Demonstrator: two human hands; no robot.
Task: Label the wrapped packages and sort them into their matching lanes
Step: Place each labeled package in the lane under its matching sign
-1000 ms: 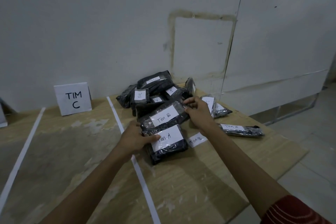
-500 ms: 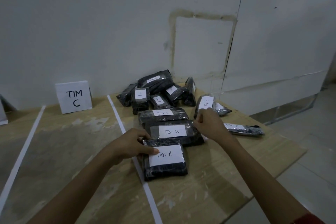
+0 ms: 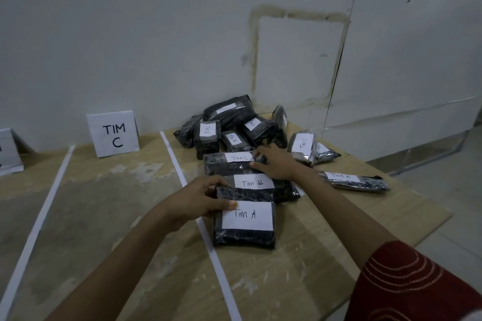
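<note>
Black wrapped packages with white paper labels lie on a wooden table (image 3: 300,276). Nearest me is the package marked TIM A (image 3: 245,227). My left hand (image 3: 200,198) grips its left edge, thumb on the label's corner. Behind it lies the TIM B package (image 3: 260,187), and behind that a TIM C package (image 3: 229,163). My right hand (image 3: 276,163) holds the right end of the TIM C package, fingers curled over it. A pile of several more labelled packages (image 3: 229,125) sits against the wall.
A folded card sign reading TIM C (image 3: 113,133) stands in the lane to the left. White tape strips (image 3: 214,255) mark the lanes. Another TIM C package (image 3: 302,147) and a TIM A package (image 3: 352,181) lie at the right, near the table's edge.
The TIM B and TIM A packages were set down flat, one behind the other. My right hand left the TIM B package and moved back onto the TIM C package.
</note>
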